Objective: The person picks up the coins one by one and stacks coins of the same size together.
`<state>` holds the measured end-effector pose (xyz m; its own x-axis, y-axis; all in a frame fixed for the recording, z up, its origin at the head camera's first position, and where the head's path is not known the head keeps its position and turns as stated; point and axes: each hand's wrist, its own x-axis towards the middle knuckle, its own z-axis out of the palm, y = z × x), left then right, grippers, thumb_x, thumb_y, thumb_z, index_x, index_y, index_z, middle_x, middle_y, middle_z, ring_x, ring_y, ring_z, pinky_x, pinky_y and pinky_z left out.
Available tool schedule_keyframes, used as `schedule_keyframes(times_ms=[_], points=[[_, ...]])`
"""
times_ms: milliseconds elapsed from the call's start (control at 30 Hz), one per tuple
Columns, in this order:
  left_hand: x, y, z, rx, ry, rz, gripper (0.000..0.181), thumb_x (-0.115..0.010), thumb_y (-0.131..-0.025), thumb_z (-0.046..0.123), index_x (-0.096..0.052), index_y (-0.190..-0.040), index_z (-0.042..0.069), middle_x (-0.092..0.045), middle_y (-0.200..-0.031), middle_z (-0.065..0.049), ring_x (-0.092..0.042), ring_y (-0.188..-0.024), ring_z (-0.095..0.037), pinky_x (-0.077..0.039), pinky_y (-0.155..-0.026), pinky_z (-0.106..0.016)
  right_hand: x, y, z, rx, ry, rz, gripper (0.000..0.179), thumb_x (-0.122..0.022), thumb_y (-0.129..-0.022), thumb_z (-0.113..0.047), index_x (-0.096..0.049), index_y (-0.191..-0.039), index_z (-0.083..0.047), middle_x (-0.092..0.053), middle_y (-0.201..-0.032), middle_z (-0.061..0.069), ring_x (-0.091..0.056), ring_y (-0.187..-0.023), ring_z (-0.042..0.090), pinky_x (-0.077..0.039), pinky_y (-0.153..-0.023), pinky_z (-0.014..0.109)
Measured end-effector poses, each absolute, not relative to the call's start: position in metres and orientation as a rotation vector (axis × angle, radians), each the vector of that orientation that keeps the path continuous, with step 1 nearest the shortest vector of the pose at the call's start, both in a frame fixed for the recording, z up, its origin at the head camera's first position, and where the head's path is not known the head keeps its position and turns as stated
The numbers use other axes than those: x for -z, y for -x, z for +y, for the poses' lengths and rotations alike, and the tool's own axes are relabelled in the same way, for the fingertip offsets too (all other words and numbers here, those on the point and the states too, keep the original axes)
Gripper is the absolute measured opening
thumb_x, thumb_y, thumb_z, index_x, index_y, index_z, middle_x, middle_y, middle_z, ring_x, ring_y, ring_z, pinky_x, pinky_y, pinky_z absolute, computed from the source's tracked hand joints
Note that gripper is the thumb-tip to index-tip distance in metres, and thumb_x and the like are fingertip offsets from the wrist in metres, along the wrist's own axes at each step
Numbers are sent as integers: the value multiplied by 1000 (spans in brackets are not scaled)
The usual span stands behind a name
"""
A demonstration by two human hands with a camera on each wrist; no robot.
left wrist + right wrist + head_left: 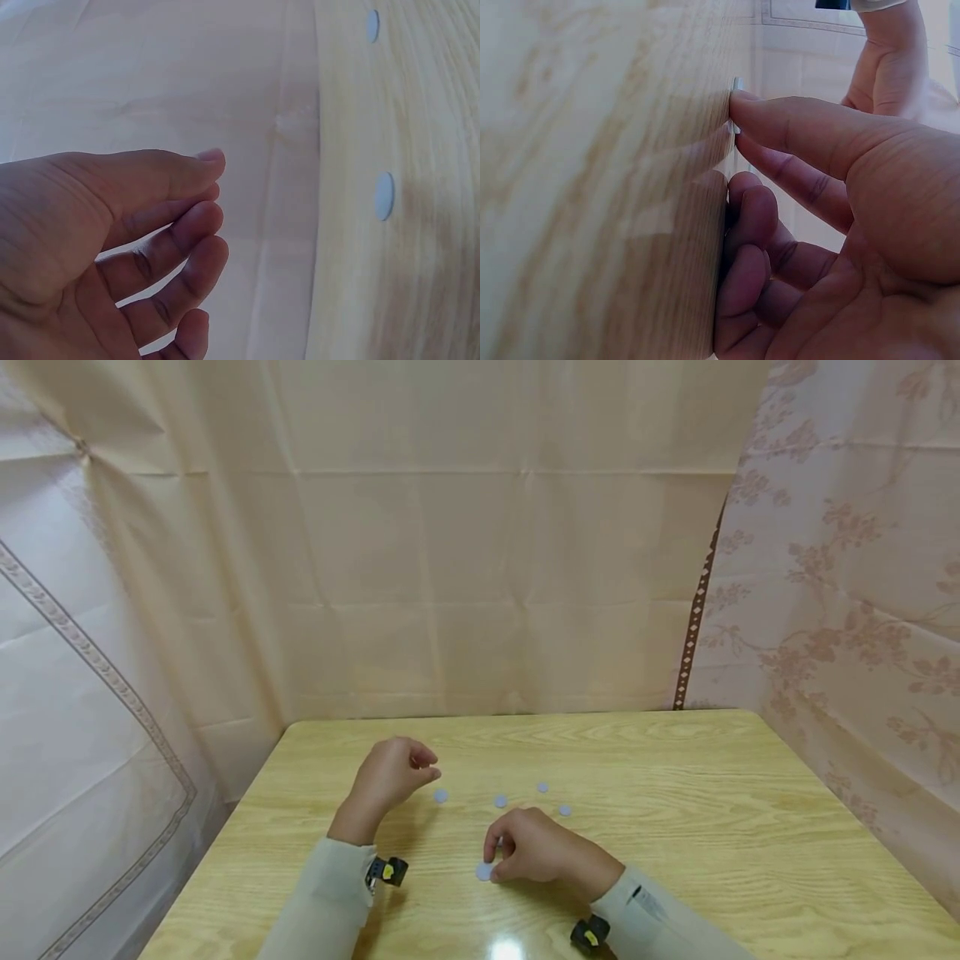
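My right hand (536, 847) is low at the tabletop, thumb and index fingertips at the edge of a flat whitish disc (483, 871). In the right wrist view that disc (738, 84) shows edge-on by the thumb tip, pinched there, while the other fingers curl against the wood. Part of another disc (500, 842) shows in the gap of that hand. My left hand (393, 772) hovers over the table with loosely bent fingers, its thumb close to the index finger and nothing visible between them. Just right of its fingertips lies a pale disc (441, 796).
Farther back on the wooden table (675, 793) lie more small discs, one near the middle (501, 801), a far disc (542, 787) and a right-hand disc (564, 810). A beige curtain (480, 568) hangs behind the table, with patterned cloth (847, 568) on the right.
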<state>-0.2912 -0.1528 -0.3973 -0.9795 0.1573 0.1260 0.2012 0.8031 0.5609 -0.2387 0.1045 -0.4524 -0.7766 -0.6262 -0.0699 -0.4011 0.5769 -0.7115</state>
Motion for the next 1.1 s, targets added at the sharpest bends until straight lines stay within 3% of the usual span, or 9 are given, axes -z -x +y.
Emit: schedule_keyframes(times_ms=[500, 1100], points=[[411, 297, -152, 912, 244, -2971, 9, -83, -89, 26, -79, -93, 19, -73, -91, 4, -66, -85, -15, -55, -74, -36, 451, 237, 104, 1029, 838, 2484, 14, -86, -83, -14, -74, -87, -20, -62, -67, -5, -51, -56, 5, -42, -52, 22], [427, 303, -155, 936, 231, -3022, 12, -83, -88, 23, -80, -97, 15, -73, -92, 3, -65, -83, -15, -54, -73, -37, 452, 238, 104, 1039, 829, 2472, 14, -86, -84, -13, -74, -87, -20, -60, -66, -5, -50, -56, 5, -40, -51, 21]])
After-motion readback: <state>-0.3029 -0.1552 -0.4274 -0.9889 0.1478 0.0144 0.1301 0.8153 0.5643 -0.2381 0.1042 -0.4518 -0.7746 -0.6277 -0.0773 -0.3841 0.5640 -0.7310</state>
